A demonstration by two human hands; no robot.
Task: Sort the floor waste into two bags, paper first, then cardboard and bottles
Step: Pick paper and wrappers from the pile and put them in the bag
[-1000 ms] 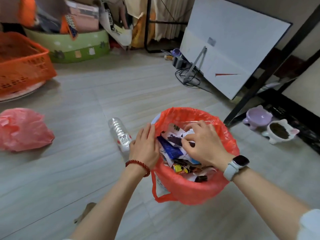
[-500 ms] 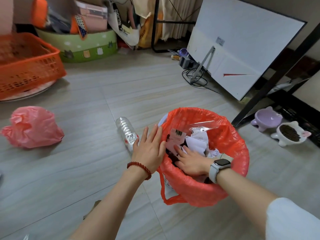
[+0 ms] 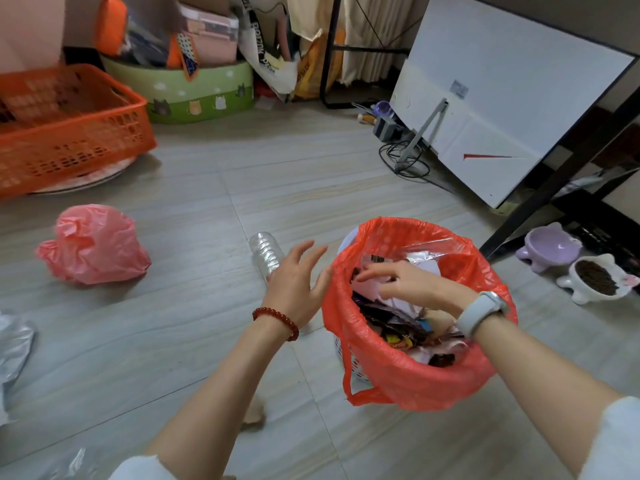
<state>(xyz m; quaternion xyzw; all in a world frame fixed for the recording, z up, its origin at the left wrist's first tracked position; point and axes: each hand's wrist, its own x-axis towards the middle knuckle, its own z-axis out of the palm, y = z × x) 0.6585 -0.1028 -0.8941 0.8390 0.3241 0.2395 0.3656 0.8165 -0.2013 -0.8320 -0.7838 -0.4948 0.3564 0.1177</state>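
Observation:
A red plastic bag (image 3: 415,379) lines a bin in front of me and holds paper scraps and wrappers (image 3: 398,323). My right hand (image 3: 405,284) hovers over the waste inside the bag's mouth, fingers spread, holding nothing that I can see. My left hand (image 3: 298,282) is open beside the bag's left rim, fingers apart. A clear plastic bottle (image 3: 265,252) lies on the floor just behind my left hand. A second, pink bag (image 3: 93,247) sits crumpled on the floor to the left.
An orange crate (image 3: 69,129) and a green round tub (image 3: 194,95) stand at the back left. A white board (image 3: 502,98) leans at the right on a black frame. Two pet bowls (image 3: 568,265) sit at the right. Silver plastic (image 3: 14,344) lies at the left edge.
My right hand has lifted out of the bag from pressing the waste down. My left hand has come off the rim and spread open.

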